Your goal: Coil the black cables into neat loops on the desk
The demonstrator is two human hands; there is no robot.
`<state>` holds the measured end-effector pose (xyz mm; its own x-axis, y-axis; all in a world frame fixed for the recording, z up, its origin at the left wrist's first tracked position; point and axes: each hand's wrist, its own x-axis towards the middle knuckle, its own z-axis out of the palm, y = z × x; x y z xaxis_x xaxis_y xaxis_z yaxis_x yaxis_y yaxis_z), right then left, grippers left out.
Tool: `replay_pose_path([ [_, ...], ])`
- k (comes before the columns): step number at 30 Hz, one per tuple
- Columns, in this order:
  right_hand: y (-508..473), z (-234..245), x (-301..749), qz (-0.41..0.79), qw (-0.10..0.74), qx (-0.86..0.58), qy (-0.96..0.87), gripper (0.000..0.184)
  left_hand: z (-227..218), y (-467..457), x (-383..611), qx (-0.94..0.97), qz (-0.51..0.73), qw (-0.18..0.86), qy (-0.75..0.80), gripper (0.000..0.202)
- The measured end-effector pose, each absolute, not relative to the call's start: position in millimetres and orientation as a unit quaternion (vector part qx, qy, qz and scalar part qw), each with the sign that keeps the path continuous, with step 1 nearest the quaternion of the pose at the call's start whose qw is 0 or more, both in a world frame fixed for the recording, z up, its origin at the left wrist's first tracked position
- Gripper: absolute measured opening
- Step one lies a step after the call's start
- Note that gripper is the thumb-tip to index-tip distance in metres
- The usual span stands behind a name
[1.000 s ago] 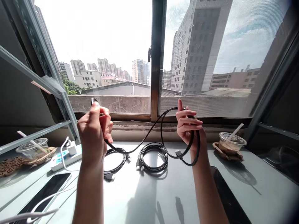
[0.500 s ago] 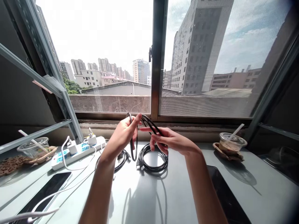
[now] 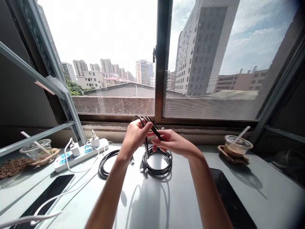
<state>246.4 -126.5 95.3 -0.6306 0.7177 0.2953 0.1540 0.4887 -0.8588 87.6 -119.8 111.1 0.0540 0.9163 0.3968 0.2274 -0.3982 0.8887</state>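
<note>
Above the table, a black cable (image 3: 146,140) hangs in loops between my two hands. My left hand (image 3: 136,135) grips the loops at their upper left, thumb pressed on top. On the right, my right hand (image 3: 172,142) is closed around the other side of the same cable. Just below and behind the hands lies a coiled black cable (image 3: 157,172) with dark plugs at its left edge. Partly behind my left forearm rests a second coiled black cable (image 3: 103,165), with a plug end showing right of the wrist.
A white power strip (image 3: 82,155) with chargers stands at left, its white cords trailing past a phone (image 3: 45,198). Lidded cups stand left (image 3: 35,149) and right (image 3: 238,146). A dark flat device (image 3: 228,197) lies by my right forearm. A window frame (image 3: 162,63) rises behind.
My left hand has moved right, closer to my right hand, bringing its cable loop along. The left coil on the table shows more now. My right hand has barely shifted.
</note>
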Motion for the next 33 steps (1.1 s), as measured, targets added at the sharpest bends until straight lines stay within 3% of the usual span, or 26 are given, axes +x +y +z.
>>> replay_pose_path([
  [7,-124,95,240,0.497,0.428,-0.251,-0.712,0.037,114,-122,84,0.641,0.573,0.335,0.386,0.013],
  [13,-124,101,254,0.501,0.562,-0.265,-0.602,0.034,118,-125,64,0.658,0.617,0.256,0.348,0.032],
  [18,-136,111,286,0.489,0.625,-0.271,-0.544,0.029,120,-122,45,0.656,0.646,0.180,0.346,0.040],
  [25,-166,120,318,0.507,0.651,-0.264,-0.499,0.019,123,-123,25,0.636,0.669,0.109,0.370,0.036],
  [33,-172,122,314,0.578,0.599,-0.155,-0.532,0.032,121,-111,21,0.664,0.641,0.083,0.375,0.037],
])
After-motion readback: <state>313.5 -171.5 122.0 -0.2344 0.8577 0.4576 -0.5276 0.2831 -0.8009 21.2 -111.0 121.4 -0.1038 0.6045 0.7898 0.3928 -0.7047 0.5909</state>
